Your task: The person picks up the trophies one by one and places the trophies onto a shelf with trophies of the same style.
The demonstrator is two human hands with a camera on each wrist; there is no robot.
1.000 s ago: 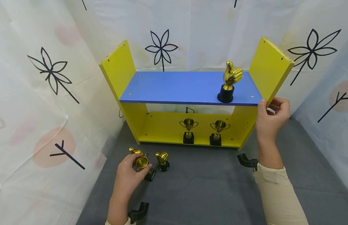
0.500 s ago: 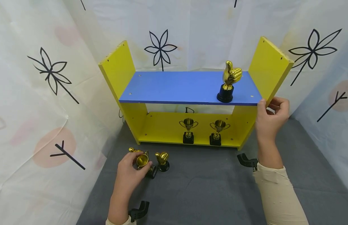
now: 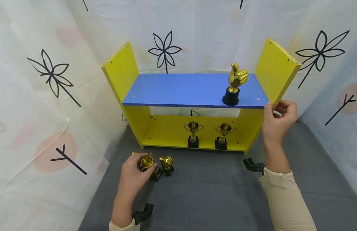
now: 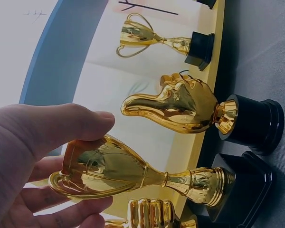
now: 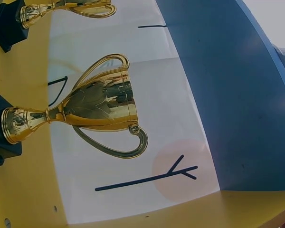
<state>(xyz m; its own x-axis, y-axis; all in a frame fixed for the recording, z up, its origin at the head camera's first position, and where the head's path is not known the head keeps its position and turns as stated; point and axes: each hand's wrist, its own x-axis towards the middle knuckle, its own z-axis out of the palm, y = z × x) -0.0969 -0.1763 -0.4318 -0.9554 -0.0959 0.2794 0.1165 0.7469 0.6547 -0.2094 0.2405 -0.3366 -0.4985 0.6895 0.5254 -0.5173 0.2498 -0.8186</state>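
My left hand (image 3: 132, 176) holds a gold trophy cup (image 4: 109, 166) by its bowl, thumb on one side and fingers on the other. The cup's black base is low at the grey surface; whether it touches is unclear. Beside it stands a gold thumbs-up trophy (image 3: 167, 163) on a round black base. Another thumbs-up trophy (image 4: 152, 214) is mostly hidden behind my left hand. At the right, my right hand (image 3: 278, 125) grips the front edge of the shelf's yellow side panel (image 3: 282, 69); its fingertips are partly hidden. The right wrist view does not show this hand.
On the blue upper board (image 3: 178, 89) stands a thumbs-up trophy (image 3: 234, 81) toward the right. Two trophy cups, one in the middle (image 3: 193, 133) and one farther right (image 3: 223, 134), stand on the yellow lower board (image 3: 164, 128). Patterned white cloth hangs behind.
My left hand has shifted the trophy cup slightly forward and right, covering more of the thumbs-up trophy behind it. The right hand keeps its place on the shelf.
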